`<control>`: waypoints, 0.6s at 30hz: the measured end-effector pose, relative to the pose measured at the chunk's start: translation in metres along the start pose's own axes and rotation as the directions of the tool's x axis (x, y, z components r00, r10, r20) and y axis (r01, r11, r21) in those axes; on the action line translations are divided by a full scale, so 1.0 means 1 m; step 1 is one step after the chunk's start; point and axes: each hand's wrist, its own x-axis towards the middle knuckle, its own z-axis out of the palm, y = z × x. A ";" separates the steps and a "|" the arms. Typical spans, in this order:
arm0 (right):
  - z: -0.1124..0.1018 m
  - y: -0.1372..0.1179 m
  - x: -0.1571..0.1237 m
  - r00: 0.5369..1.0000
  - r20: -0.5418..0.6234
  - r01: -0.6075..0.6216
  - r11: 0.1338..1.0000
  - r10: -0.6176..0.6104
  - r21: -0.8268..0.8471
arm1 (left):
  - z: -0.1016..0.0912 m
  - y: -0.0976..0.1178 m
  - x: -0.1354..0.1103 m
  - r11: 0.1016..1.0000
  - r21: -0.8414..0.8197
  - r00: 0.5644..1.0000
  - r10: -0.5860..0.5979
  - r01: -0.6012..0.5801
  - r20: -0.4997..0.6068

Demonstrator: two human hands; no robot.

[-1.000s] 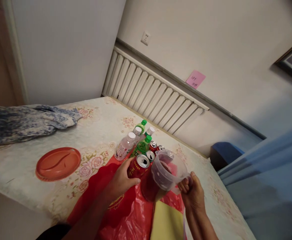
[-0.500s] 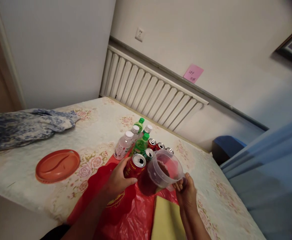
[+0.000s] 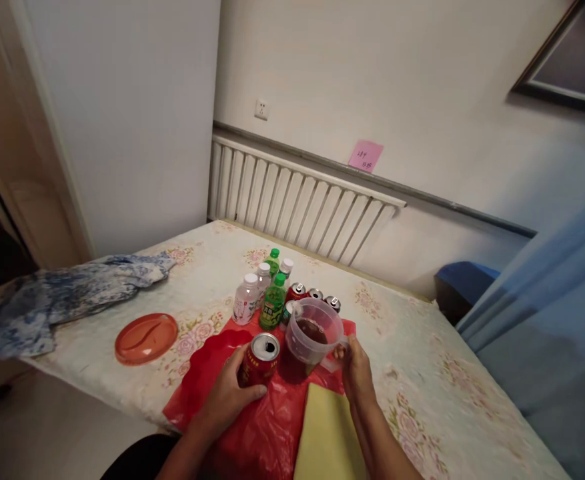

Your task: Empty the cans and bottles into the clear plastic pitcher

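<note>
Our left hand [image 3: 228, 390] wraps the opened red can [image 3: 260, 365], on or just above the red plastic [image 3: 267, 433] (we cannot tell which) — squeezing hard could dent it. Just right, the jug [image 3: 303, 348] of dark liquid [image 3: 312, 331], held in our right hand [image 3: 357, 370], could slop if tilted sharply.

A white radiator [image 3: 292, 203] lines the pale wall [image 3: 412, 80] below a socket [image 3: 261, 109], a blue curtain [image 3: 552, 307] at right.

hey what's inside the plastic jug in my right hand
The plastic jug holds a dark reddish-brown liquid, visible through the open top and translucent wall. The liquid hides the inside bottom.
</note>
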 end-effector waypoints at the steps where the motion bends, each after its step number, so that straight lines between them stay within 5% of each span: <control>1: -0.004 -0.002 -0.001 1.000 -0.015 -0.012 1.000 0.012 0.010 | 0.004 0.003 -0.007 1.000 -0.007 1.000 -0.010 0.010 0.007; 6: -0.037 -0.011 -0.034 0.982 -0.190 -0.010 0.994 -0.010 -0.104 | 0.036 0.019 -0.035 0.987 -0.118 0.991 -0.096 0.107 0.090; 8: -0.048 -0.014 -0.060 0.997 -0.005 -0.077 0.990 0.076 -0.120 | 0.053 0.022 -0.042 0.975 -0.173 0.981 -0.110 0.137 0.159; 10: -0.054 -0.019 -0.086 0.952 0.266 -0.136 0.987 0.153 -0.083 | 0.070 0.024 -0.047 0.968 -0.191 0.967 -0.120 0.165 0.224; 12: -0.058 -0.025 -0.107 0.909 0.384 -0.153 0.987 0.162 -0.056 | 0.089 0.025 -0.052 0.959 -0.206 0.945 -0.126 0.194 0.301; 15: -0.065 -0.033 -0.125 0.876 0.448 -0.174 0.983 0.180 -0.055 | 0.118 0.026 -0.057 0.936 -0.259 0.894 -0.108 0.239 0.436; 18: -0.075 -0.034 -0.131 0.890 0.405 -0.198 0.978 0.210 -0.072 | 0.146 0.024 -0.061 0.933 -0.258 0.876 -0.104 0.250 0.471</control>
